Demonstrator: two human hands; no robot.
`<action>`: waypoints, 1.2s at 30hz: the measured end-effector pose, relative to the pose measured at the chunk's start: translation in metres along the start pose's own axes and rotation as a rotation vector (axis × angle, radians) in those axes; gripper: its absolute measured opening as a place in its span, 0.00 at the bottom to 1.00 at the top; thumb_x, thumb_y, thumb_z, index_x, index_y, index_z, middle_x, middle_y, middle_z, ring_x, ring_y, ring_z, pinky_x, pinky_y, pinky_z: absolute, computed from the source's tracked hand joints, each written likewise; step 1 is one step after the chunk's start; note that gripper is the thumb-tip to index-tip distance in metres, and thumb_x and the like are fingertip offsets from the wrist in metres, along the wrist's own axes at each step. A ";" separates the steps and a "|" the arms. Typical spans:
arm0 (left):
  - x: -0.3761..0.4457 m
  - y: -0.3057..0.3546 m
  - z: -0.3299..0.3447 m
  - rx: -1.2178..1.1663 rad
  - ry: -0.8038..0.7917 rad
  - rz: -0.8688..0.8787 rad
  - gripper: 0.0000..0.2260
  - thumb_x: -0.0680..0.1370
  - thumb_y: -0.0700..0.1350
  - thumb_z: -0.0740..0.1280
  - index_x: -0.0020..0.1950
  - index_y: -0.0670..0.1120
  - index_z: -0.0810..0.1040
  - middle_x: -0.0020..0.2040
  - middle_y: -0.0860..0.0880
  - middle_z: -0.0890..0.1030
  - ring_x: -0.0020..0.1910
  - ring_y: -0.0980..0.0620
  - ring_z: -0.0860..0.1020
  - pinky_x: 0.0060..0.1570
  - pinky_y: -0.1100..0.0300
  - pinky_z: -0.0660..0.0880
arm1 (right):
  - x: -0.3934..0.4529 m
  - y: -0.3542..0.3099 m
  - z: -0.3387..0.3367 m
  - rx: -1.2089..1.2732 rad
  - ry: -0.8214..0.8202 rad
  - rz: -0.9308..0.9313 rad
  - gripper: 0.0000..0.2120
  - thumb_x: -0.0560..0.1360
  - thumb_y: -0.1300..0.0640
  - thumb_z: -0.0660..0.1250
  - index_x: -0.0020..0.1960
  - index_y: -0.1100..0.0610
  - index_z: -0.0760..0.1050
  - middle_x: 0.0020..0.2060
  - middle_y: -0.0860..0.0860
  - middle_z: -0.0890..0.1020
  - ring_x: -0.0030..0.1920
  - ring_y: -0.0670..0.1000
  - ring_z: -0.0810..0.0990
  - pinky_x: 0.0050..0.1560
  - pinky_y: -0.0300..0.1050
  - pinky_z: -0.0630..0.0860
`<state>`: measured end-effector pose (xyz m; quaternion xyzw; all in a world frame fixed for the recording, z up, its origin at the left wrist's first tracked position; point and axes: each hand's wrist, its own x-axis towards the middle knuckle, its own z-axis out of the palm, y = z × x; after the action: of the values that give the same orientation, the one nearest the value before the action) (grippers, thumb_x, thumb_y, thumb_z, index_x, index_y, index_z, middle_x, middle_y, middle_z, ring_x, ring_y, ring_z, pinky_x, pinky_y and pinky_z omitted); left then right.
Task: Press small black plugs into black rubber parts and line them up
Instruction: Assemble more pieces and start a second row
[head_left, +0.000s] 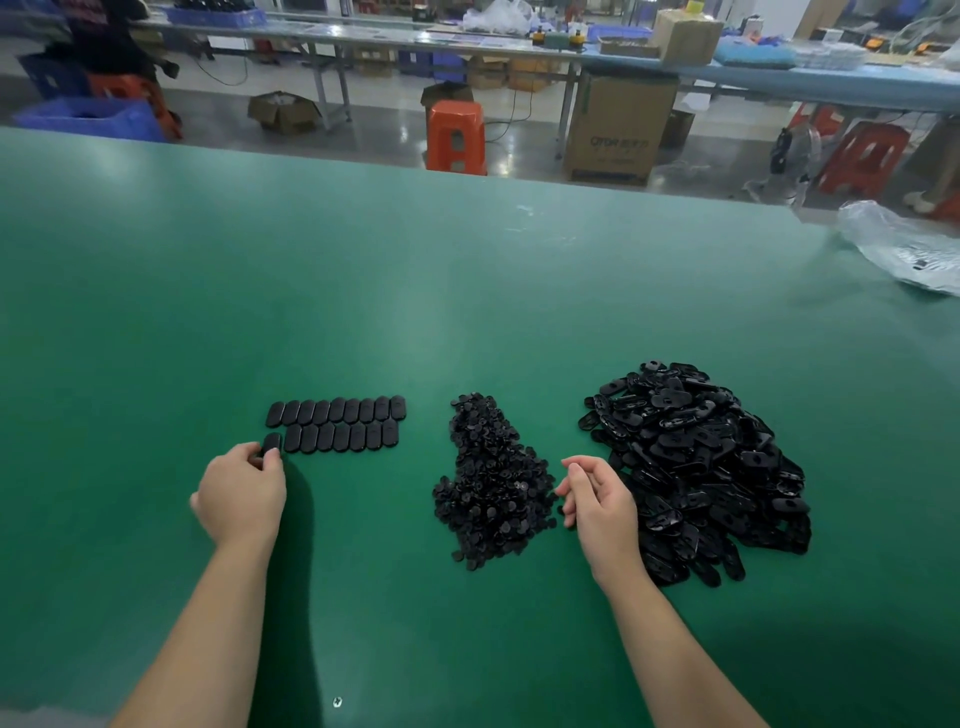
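So we're barely into this one, judging by the piles. On the green table (467, 291) we've got two neat rows of finished parts (337, 423) lined up side by side: nine in the far row, and the near row has about eight with one more going in right now. Compare that with the big heap of rubber parts (696, 467) on the right, still loose and jumbled, and the smaller heap of plugs (488, 483) in the middle. We'd guess a tiny fraction is done and nearly all of it is left.

Our left hand (241, 496) is pinching one part (271, 443) with thumb and fingertips, setting it at the left end of the near row, just beside the last part there. Looks like it's touching the table or close to it; hard to tell if it's fully let down. That would even the near row up with the far one.

Our right hand (597, 499) is holding nothing as far as we can see, fingers loosely curled, hovering between the two heaps with the fingertips right at the edge of the plugs. The parts heap sits just behind it and to its right.

There's also a crumpled plastic bag (904, 249) off at the far right edge of the table.
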<state>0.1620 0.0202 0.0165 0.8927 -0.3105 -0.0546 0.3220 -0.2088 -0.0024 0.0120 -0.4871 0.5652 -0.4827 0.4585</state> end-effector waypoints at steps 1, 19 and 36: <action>0.000 0.001 0.000 -0.010 0.001 0.007 0.11 0.80 0.43 0.65 0.60 0.42 0.82 0.53 0.39 0.83 0.54 0.37 0.79 0.61 0.45 0.70 | 0.000 0.000 0.000 -0.001 0.000 -0.001 0.07 0.83 0.59 0.62 0.51 0.53 0.79 0.33 0.47 0.81 0.31 0.46 0.74 0.31 0.43 0.74; -0.003 0.013 0.000 -0.114 0.051 0.099 0.14 0.79 0.36 0.61 0.61 0.41 0.82 0.56 0.39 0.82 0.52 0.36 0.79 0.55 0.44 0.76 | 0.000 -0.002 0.000 -0.037 -0.004 -0.004 0.07 0.83 0.58 0.62 0.50 0.53 0.79 0.33 0.47 0.81 0.31 0.46 0.74 0.33 0.48 0.74; -0.101 0.083 0.070 -0.161 -0.408 0.516 0.12 0.81 0.42 0.62 0.60 0.47 0.82 0.52 0.54 0.76 0.50 0.50 0.76 0.57 0.51 0.74 | -0.002 -0.002 0.001 -0.073 -0.019 0.015 0.07 0.83 0.59 0.63 0.50 0.50 0.79 0.34 0.46 0.82 0.31 0.44 0.75 0.32 0.45 0.74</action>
<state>0.0170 -0.0076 0.0012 0.7270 -0.5792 -0.1731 0.3257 -0.2074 -0.0008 0.0139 -0.5039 0.5817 -0.4537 0.4493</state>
